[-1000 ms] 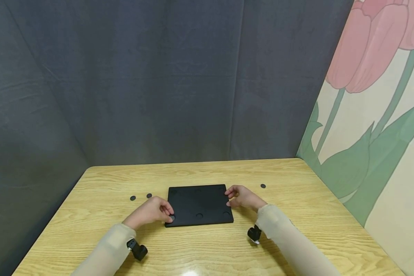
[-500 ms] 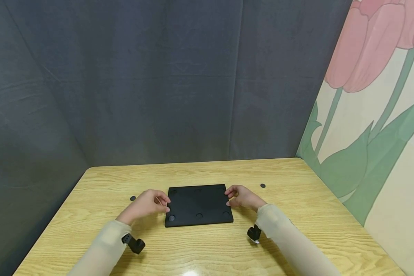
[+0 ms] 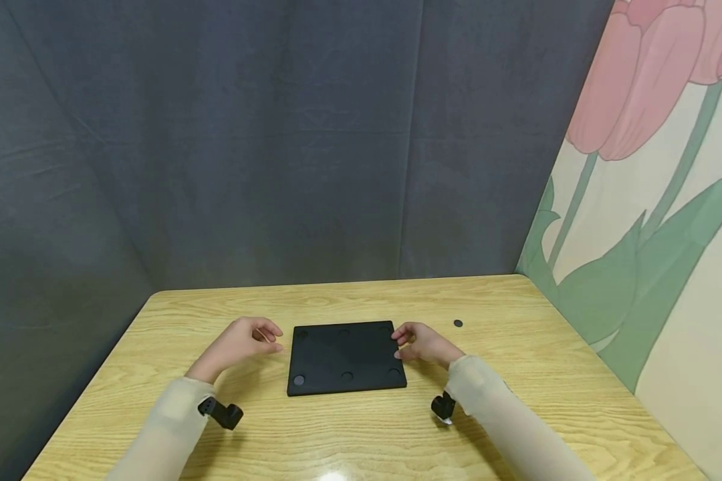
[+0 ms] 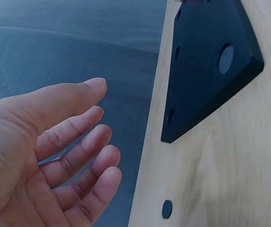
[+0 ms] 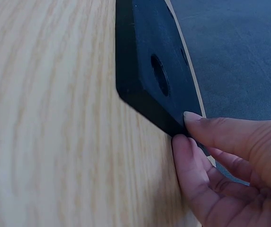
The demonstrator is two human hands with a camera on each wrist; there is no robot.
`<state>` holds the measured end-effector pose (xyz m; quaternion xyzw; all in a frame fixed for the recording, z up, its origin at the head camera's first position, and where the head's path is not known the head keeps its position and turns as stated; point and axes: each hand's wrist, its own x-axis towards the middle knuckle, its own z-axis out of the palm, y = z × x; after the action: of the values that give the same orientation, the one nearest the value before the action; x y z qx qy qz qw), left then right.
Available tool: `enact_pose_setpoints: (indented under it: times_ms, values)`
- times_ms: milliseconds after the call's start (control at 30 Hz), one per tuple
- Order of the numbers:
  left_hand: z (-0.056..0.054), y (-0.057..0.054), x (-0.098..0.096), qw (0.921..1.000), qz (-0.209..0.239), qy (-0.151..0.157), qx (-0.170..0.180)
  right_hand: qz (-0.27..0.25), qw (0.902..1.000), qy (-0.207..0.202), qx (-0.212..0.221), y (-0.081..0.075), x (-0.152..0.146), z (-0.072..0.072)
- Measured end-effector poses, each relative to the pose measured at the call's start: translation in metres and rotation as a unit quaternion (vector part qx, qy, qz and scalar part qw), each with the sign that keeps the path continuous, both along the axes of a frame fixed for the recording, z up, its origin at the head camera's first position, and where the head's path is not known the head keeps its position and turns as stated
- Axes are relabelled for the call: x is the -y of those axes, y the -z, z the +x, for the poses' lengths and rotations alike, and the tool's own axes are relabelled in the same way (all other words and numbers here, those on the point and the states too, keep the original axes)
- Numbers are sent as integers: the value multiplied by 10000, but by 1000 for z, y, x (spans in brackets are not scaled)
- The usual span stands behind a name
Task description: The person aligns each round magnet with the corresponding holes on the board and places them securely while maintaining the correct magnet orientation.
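A flat black board (image 3: 349, 354) with round recesses near its edge lies on the table. In its near-left recess sits a grey disc (image 3: 299, 380), also visible in the left wrist view. My left hand (image 3: 241, 342) is left of the board, above the table, fingers loosely bent and holding nothing. A small dark disc (image 4: 167, 209) lies on the wood below it in the left wrist view. My right hand (image 3: 424, 344) holds the board's right edge, thumb (image 5: 204, 124) on the top face and fingers against the side. A recess (image 5: 160, 75) near that hand shows no disc in it.
One more dark disc (image 3: 458, 323) lies on the wooden table (image 3: 349, 441) beyond my right hand. A dark grey curtain (image 3: 277, 147) hangs behind the table, and a wall painted with tulips (image 3: 650, 200) stands at the right.
My left hand has moved from the disc in the board's near-left recess leftward and farther back, and now covers the loose discs there in the head view. The right hand stays at the board's edge.
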<state>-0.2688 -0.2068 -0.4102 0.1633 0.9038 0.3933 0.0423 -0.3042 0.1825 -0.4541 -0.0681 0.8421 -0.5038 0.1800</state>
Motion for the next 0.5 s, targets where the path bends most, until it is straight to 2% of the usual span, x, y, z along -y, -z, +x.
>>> enact_pose_setpoints:
  times_ms: [200,500]
  values:
    - [-2,-6,10,9999,-57,-131,-80,12,10000,2,-13,-1,1,0]
    - [-4,-5,25,9991,-8,-431,-46,108,9999,8,-106,0,1,1]
